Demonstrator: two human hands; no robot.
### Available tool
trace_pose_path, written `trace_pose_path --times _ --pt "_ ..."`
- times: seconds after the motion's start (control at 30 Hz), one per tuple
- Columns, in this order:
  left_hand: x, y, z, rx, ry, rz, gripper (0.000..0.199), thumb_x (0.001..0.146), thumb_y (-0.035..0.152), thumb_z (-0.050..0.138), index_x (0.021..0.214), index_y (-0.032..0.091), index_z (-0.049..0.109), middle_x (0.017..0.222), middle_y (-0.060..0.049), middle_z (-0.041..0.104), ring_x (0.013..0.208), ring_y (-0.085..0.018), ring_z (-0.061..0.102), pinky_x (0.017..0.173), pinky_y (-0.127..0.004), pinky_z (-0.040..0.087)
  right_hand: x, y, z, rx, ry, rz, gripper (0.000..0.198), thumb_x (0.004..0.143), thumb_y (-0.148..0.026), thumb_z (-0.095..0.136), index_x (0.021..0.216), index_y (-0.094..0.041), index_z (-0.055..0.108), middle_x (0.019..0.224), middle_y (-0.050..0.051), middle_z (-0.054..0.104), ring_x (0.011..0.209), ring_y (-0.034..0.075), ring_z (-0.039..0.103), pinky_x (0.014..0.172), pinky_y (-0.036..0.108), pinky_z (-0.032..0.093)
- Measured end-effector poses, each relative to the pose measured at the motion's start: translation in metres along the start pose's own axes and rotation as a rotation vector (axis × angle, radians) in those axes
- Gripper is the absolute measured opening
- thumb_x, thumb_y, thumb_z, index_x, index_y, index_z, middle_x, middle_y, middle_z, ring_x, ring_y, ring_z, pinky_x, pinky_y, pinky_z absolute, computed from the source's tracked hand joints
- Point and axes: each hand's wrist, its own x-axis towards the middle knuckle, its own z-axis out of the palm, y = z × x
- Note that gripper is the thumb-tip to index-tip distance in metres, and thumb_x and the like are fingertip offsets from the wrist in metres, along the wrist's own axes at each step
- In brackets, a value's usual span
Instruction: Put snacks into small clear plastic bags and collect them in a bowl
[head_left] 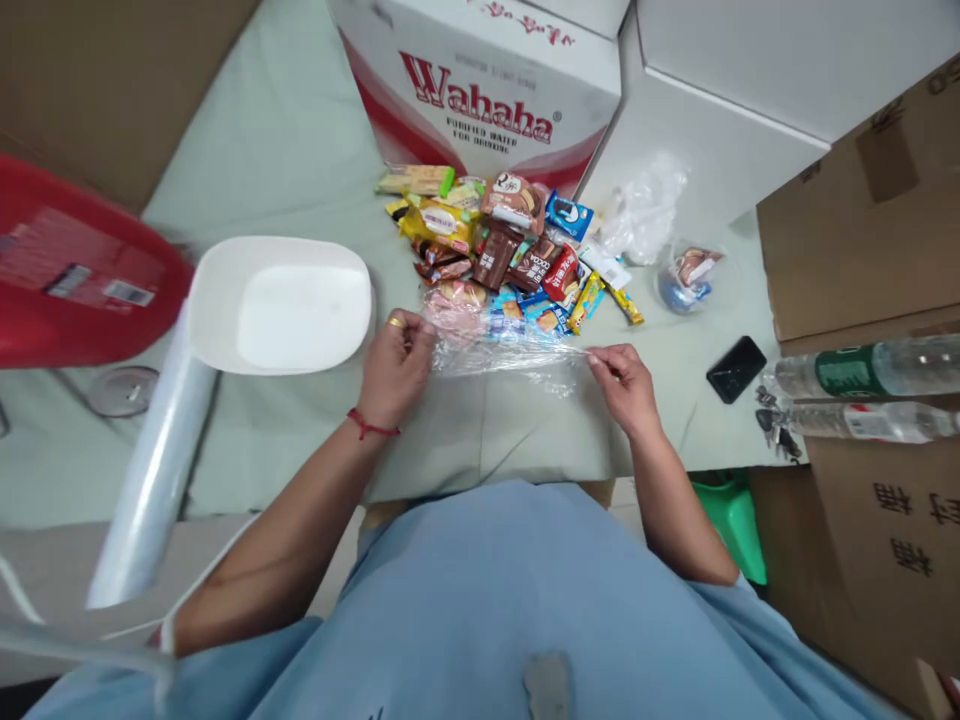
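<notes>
A sheet of clear plastic wrap (491,357) is stretched between my two hands, just above the table's near side. My left hand (399,362) pinches its left end; a ring and a red cord bracelet show on that arm. My right hand (624,384) pinches the right end between thumb and fingers. Right behind the film lies a heap of packaged snacks (499,255), with brown, yellow, blue and red wrappers, partly seen through it. Left of my left hand sits a white plastic tray (354,300), with nothing in it.
A large roll of plastic film (154,470) lies at the left beside a red container (82,265). A Wahaha carton (480,95) stands behind the snacks. At the right are a round clear tub (691,278), a crumpled clear bag (646,210), a black phone (736,369), keys (776,425) and bottles (892,368).
</notes>
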Motion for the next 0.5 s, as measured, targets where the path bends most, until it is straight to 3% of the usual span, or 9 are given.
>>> trace_pose_path --times 0.1,0.23,0.3,0.33,0.4,0.5 --pt "0.01 0.007 0.003 0.038 0.012 0.112 0.025 0.092 0.052 0.065 0.089 0.028 0.059 0.068 0.002 0.055 0.065 -0.018 0.049 0.065 -0.035 0.038 -0.008 -0.004 -0.003 -0.084 0.071 -0.098 0.032 0.097 -0.049 0.063 0.104 -0.023 0.08 0.086 0.005 0.065 0.082 0.021 0.059 0.077 0.036 0.052" --pt "0.005 0.018 0.013 0.203 0.236 0.36 0.03 0.084 0.038 0.074 0.107 0.024 0.062 0.113 -0.008 0.061 0.105 -0.024 0.059 0.086 -0.041 0.047 -0.023 -0.01 0.003 -0.185 0.173 -0.189 0.027 0.1 -0.043 0.06 0.113 -0.023 0.073 0.082 0.003 0.063 0.079 0.021 0.058 0.08 0.037 0.05" --pt "-0.012 0.02 0.02 0.244 0.333 0.391 0.029 0.085 0.035 0.074 0.106 0.022 0.061 0.113 -0.008 0.059 0.107 -0.024 0.057 0.089 -0.04 0.046 -0.03 -0.012 0.01 -0.247 0.191 -0.246 0.023 0.101 -0.039 0.058 0.111 -0.023 0.071 0.082 0.004 0.064 0.081 0.022 0.058 0.08 0.038 0.049" --pt "-0.023 0.02 0.024 0.223 0.33 0.361 0.022 0.088 0.037 0.071 0.1 0.022 0.061 0.102 -0.006 0.06 0.098 -0.022 0.057 0.086 -0.039 0.046 -0.034 -0.012 0.014 -0.274 0.184 -0.281 0.021 0.102 -0.037 0.057 0.107 -0.023 0.071 0.081 0.004 0.064 0.081 0.023 0.057 0.079 0.038 0.048" --pt "-0.046 0.019 0.035 0.095 0.151 0.221 0.024 0.095 0.045 0.062 0.089 0.022 0.06 0.079 0.0 0.056 0.074 -0.016 0.051 0.072 -0.033 0.045 -0.041 -0.015 0.023 -0.32 0.142 -0.348 0.02 0.104 -0.033 0.053 0.101 -0.023 0.071 0.081 0.006 0.065 0.082 0.024 0.056 0.08 0.039 0.045" --pt "-0.069 0.017 0.057 -0.121 -0.133 0.01 0.035 0.094 0.056 0.06 0.084 0.022 0.057 0.072 0.001 0.056 0.068 -0.014 0.052 0.059 -0.027 0.043 -0.051 -0.02 0.035 -0.371 0.048 -0.403 0.023 0.105 -0.028 0.05 0.1 -0.023 0.071 0.085 0.008 0.067 0.084 0.024 0.054 0.082 0.041 0.042"
